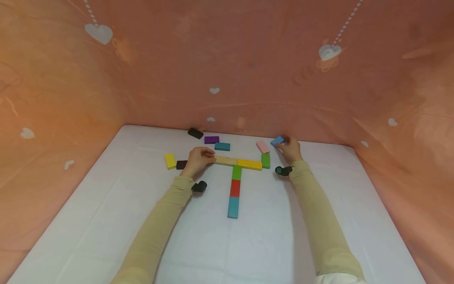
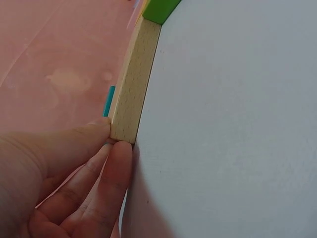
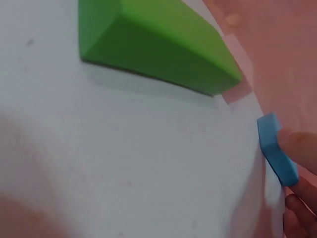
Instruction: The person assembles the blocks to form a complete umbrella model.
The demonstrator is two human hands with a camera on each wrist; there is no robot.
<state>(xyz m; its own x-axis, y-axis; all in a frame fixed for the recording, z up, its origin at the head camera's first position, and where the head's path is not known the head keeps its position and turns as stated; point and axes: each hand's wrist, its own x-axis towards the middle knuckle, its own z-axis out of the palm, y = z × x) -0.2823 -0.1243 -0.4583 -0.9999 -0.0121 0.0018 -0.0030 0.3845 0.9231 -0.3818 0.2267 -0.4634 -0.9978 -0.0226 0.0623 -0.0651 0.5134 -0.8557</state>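
In the head view, several coloured wooden blocks form a T on the white table. My left hand [image 1: 199, 158] is at the left end of the bar. Its thumb and index fingertip pinch the end corner of a plain wooden block [image 2: 131, 94], which lies flat against a yellow-orange block [image 1: 250, 164]. My right hand [image 1: 291, 149] holds a blue block [image 1: 277, 141] near the table's back edge, thumb on one side and fingers at its end. Beside it lie a pink block [image 1: 263, 147] and a green block [image 3: 163, 47], which touches the bar's right end.
The T's stem has a green block [image 1: 237, 172], a red block [image 1: 235, 188] and a light-blue block [image 1: 233, 207]. Behind the bar lie teal [image 1: 222, 146], purple [image 1: 211, 140] and black [image 1: 195, 133] blocks. A yellow block [image 1: 170, 161] and a dark brown block [image 1: 181, 165] are left.
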